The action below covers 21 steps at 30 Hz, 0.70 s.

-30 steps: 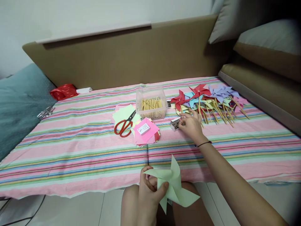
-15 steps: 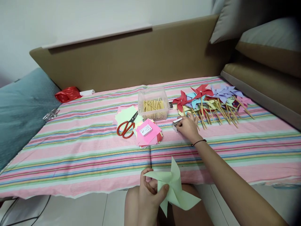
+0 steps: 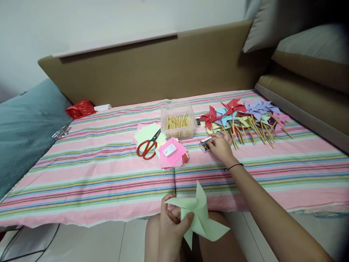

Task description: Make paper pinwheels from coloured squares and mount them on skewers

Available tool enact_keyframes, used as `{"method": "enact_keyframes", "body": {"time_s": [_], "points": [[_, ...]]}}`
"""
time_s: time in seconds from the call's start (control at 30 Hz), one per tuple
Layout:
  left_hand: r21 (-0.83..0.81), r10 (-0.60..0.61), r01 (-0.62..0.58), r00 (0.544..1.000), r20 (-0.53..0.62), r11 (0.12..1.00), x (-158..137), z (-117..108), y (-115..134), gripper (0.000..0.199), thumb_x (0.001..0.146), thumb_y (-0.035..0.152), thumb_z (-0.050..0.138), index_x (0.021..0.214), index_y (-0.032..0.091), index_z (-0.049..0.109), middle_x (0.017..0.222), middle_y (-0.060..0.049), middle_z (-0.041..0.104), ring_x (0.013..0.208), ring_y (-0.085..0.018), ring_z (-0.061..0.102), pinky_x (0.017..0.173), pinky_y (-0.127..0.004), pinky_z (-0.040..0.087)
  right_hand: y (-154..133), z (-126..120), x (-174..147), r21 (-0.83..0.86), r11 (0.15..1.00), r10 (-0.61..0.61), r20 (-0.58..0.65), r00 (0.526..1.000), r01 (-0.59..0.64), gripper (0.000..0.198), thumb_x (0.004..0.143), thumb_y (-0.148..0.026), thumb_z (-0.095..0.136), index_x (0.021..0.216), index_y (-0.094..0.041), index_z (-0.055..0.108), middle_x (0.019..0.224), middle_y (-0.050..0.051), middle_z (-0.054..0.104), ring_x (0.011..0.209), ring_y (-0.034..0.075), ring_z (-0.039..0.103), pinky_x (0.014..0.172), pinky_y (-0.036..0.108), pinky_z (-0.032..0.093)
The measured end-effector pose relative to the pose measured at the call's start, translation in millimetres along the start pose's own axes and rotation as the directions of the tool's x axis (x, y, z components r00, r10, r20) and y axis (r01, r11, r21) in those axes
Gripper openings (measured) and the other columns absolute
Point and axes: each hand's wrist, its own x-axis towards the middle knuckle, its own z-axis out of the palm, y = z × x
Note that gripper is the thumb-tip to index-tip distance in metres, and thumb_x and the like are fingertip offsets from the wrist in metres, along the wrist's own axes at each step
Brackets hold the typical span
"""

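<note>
My left hand pinches the light-green paper pinwheel at lower centre of frame, best gripped firmly so folds don't spring, while my right hand, narrowed at the small box right of centre (can't tell if holding anything), should pick lightly.

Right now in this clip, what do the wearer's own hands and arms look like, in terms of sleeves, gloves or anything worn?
Both the left hand and the right hand are ungloved. The right forearm shows no sleeve, and a thin dark band circles that wrist. No sleeve or band shows on the visible part of the left arm.
</note>
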Motion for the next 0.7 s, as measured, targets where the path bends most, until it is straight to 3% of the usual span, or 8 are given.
{"method": "enact_keyframes", "body": {"time_s": [0.1,0.2,0.33,0.4,0.53,0.7], "points": [[-0.004,0.008,-0.008,1.000,0.005,1.000,-1,-2,-1,0.070,0.055,0.030,0.085,0.109,0.020,0.040,0.057,0.001,0.068,0.052,-0.014,0.060,0.057,-0.023,0.046,7,-7,0,0.024,0.999,0.036,0.009,0.999,-0.036,0.019,0.083,-0.021,0.049,0.088,-0.017,0.068,0.106,0.011,0.072,0.106,0.027,0.058,0.094,0.042,0.041],[-0.005,0.020,-0.020,1.000,0.008,1.000,-3,-2,0,0.071,0.056,0.030,0.084,0.110,0.020,0.039,0.054,0.003,0.065,0.054,-0.015,0.061,0.057,-0.023,0.046,10,-10,2,0.018,0.995,0.092,0.045,0.995,-0.093,0.030,0.083,-0.022,0.053,0.110,-0.013,0.062,0.094,0.010,0.074,0.082,0.021,0.066,0.077,0.032,0.047],[-0.045,0.018,-0.018,1.000,-0.002,0.999,-7,1,3,0.073,0.056,0.027,0.085,0.112,0.020,0.038,0.059,0.001,0.068,0.057,-0.016,0.064,0.057,-0.023,0.047,4,-9,7,-0.076,0.985,0.163,0.124,0.979,-0.154,0.016,0.078,-0.024,0.059,0.084,-0.015,0.071,0.074,0.010,0.072,0.075,0.026,0.067,0.068,0.033,0.046],[-0.046,0.021,-0.021,1.000,0.000,0.999,-8,0,4,0.073,0.055,0.028,0.086,0.110,0.021,0.038,0.058,0.002,0.068,0.055,-0.017,0.064,0.056,-0.024,0.047,-1,-9,10,-0.127,0.979,0.177,0.160,0.971,-0.158,0.013,0.075,-0.020,0.060,0.076,-0.015,0.072,0.074,0.013,0.072,0.078,0.028,0.067,0.068,0.033,0.045],[-0.038,0.043,-0.043,0.999,0.005,0.998,-7,-6,4,0.073,0.055,0.030,0.086,0.109,0.021,0.038,0.053,0.003,0.066,0.052,-0.017,0.063,0.055,-0.025,0.048,-6,-15,19,-0.172,0.976,0.175,0.230,0.957,-0.137,0.016,0.077,-0.012,0.059,0.086,-0.013,0.073,0.085,0.016,0.072,0.090,0.029,0.068,0.073,0.032,0.045],[-0.012,0.034,-0.033,0.997,0.075,0.999,-8,-13,2,0.073,0.059,0.030,0.085,0.112,0.020,0.035,0.055,0.003,0.066,0.057,-0.018,0.065,0.058,-0.026,0.050,0,-18,32,-0.111,0.985,0.167,0.448,0.878,-0.130,0.018,0.089,-0.031,0.061,0.093,-0.014,0.068,0.078,0.003,0.070,0.072,0.016,0.067,0.069,0.030,0.052]]}}
